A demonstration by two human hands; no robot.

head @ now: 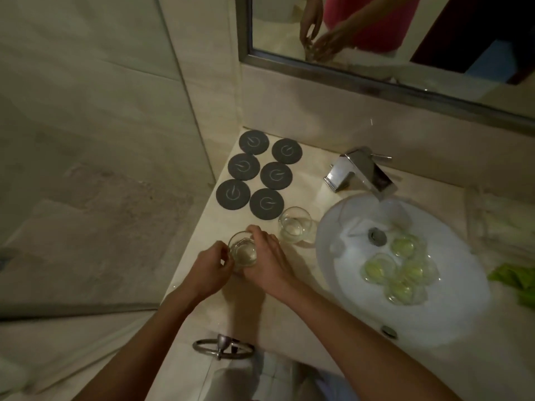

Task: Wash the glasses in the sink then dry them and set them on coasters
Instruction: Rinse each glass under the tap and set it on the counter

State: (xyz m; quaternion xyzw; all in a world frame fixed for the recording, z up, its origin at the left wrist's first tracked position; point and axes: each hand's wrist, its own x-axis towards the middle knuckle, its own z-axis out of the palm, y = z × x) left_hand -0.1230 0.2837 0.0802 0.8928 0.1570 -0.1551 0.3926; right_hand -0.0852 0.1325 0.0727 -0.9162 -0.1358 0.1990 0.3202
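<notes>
Held glass: your left hand (212,269) and right hand (267,260) both curl round one clear round tumbler (243,250), left of the white round sink (327,256), on the pale stone counter (289,328).
Second glass: a clear stemless glass (295,225) stands between the held tumbler and the sink, apart from your fingers.
Sink load: four clear glasses (401,269) lie in the basin.
Coasters: six dark round slate coasters (262,175), all bare, sit left of the sink, beyond the glasses.
Risk: wet glass may slip from your hold; lifting it, your right wrist could knock the neighbouring glass over.
</notes>
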